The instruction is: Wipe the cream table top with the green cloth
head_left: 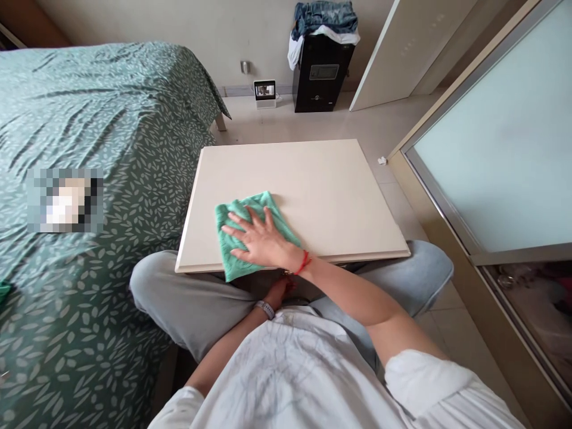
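Observation:
My right hand (259,238) lies flat with fingers spread on a green cloth (232,262), pressing it against the white tabletop (326,190). The cloth covers the near left part of the top, and one corner hangs over the front edge. A red string bracelet circles the right wrist. My left hand (279,290) rests low near my lap, close to the table's front edge and below the right forearm. Its fingers are mostly hidden there, so their grip does not show. A watch with a pale band sits on the left wrist.
A bed with a green leaf-patterned cover (134,149) stands on the left. Behind the table are a small screen device (265,92) and a black cabinet (319,74) topped with folded jeans (325,18). A sliding door with frosted glass (504,131) flanks the right side.

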Demonstrator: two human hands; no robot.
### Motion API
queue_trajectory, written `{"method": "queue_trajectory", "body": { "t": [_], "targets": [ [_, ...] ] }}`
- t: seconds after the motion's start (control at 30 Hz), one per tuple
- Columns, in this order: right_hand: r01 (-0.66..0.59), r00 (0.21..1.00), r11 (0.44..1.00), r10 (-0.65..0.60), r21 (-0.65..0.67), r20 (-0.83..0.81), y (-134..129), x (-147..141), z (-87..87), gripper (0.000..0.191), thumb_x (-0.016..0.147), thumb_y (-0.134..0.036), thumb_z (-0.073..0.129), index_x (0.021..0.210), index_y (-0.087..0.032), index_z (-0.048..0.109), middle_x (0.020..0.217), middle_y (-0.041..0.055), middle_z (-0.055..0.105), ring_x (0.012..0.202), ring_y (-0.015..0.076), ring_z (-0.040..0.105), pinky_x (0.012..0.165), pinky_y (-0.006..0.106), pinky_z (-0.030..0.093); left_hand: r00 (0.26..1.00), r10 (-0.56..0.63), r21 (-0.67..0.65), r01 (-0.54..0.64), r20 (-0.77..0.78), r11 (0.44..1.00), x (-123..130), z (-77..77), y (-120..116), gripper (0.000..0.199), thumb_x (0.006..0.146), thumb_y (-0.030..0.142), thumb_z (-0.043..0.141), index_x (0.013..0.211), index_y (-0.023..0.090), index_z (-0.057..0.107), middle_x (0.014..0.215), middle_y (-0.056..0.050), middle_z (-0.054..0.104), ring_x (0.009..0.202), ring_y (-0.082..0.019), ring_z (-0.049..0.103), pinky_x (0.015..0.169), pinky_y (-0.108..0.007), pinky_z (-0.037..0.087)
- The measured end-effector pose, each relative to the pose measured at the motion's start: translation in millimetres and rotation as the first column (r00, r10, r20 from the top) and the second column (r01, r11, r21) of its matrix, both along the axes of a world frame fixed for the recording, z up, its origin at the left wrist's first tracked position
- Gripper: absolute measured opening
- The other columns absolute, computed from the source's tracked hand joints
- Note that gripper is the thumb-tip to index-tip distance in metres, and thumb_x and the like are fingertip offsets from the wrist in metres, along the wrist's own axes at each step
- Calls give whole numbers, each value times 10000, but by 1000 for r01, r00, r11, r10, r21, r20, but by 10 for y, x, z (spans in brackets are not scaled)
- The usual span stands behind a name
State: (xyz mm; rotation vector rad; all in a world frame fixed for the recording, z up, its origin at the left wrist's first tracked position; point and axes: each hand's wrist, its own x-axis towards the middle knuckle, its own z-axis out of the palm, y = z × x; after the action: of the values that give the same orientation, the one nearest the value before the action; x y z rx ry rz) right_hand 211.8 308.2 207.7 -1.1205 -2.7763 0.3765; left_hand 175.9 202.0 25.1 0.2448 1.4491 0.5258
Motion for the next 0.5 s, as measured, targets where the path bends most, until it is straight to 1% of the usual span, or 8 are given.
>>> {"method": "queue_trajectory", "body": {
  "t": [0.03, 0.1, 0.17, 0.23, 0.3, 0.37, 0.43, 0.5],
  "targets": [
    [60, 998, 998, -60, -10, 7, 44, 195, 1, 701, 1210, -510, 630, 1880, -307, 589, 2011, 132, 429, 1859, 535, 342, 1436, 937, 279, 1000, 5, -18, -5, -7, 1000, 5, -3, 1, 279, 1166, 143, 646, 908, 188, 743, 916, -57, 769, 969, -204, 756, 996, -340, 619],
    [189, 981, 982, -189, -13, 42, 121, 619, 9, 705, 1214, -507, 594, 1889, -302, 585, 2015, 145, 419, 1846, 551, 361, 1429, 937, 286, 1000, 12, -40, -12, -11, 999, 7, 4, 6, 368, 1139, 69, 590, 817, 205, 705, 812, -51, 732, 929, -195, 744, 976, -302, 585],
    [324, 942, 946, -323, 3, 92, 169, 1078, 11, 714, 1223, -510, 536, 1903, -292, 567, 2023, 152, 399, 1833, 561, 378, 1426, 924, 301, 1000, 18, -48, -18, -10, 999, 4, 19, 10, 368, 1124, 59, 581, 813, 209, 706, 789, -41, 730, 889, -182, 733, 934, -278, 569],
    [457, 879, 889, -457, 37, 138, 184, 1549, -7, 717, 1225, -507, 482, 1903, -290, 563, 2026, 151, 397, 1814, 568, 404, 1408, 910, 341, 1000, 21, -53, -21, -8, 998, 3, 32, 14, 352, 1117, 64, 581, 823, 210, 708, 786, -35, 733, 858, -169, 724, 890, -254, 553],
    [584, 792, 807, -589, 87, 161, 160, 1992, -56, 711, 1217, -501, 445, 1884, -293, 581, 2012, 155, 426, 1776, 577, 448, 1369, 907, 396, 1000, 22, -56, -23, -6, 998, 5, 39, 14, 327, 1099, 67, 598, 826, 210, 707, 790, -32, 736, 836, -161, 717, 861, -240, 539],
    [698, 689, 703, -711, 133, 139, 92, 2354, -129, 707, 1205, -502, 422, 1853, -286, 603, 1983, 182, 464, 1713, 587, 509, 1308, 899, 468, 1000, 25, -56, -25, -2, 998, 8, 44, 13, 297, 1064, 55, 632, 820, 206, 707, 796, -32, 740, 810, -154, 703, 847, -237, 530],
    [795, 586, 589, -808, 145, 66, -20, 2584, -210, 712, 1193, -506, 400, 1825, -259, 617, 1941, 233, 496, 1616, 583, 590, 1225, 857, 554, 1000, 30, -50, -30, 6, 998, 13, 51, 10, 281, 1036, 38, 653, 816, 201, 711, 801, -33, 745, 789, -146, 686, 847, -239, 527],
    [868, 487, 480, -873, 129, -23, -158, 2655, -277, 725, 1183, -501, 382, 1805, -216, 621, 1883, 290, 530, 1507, 572, 657, 1144, 812, 610, 999, 35, -41, -34, 15, 999, 18, 61, 7, 286, 1040, 34, 645, 818, 198, 718, 799, -33, 748, 784, -142, 681, 848, -240, 526]
  ]
}}
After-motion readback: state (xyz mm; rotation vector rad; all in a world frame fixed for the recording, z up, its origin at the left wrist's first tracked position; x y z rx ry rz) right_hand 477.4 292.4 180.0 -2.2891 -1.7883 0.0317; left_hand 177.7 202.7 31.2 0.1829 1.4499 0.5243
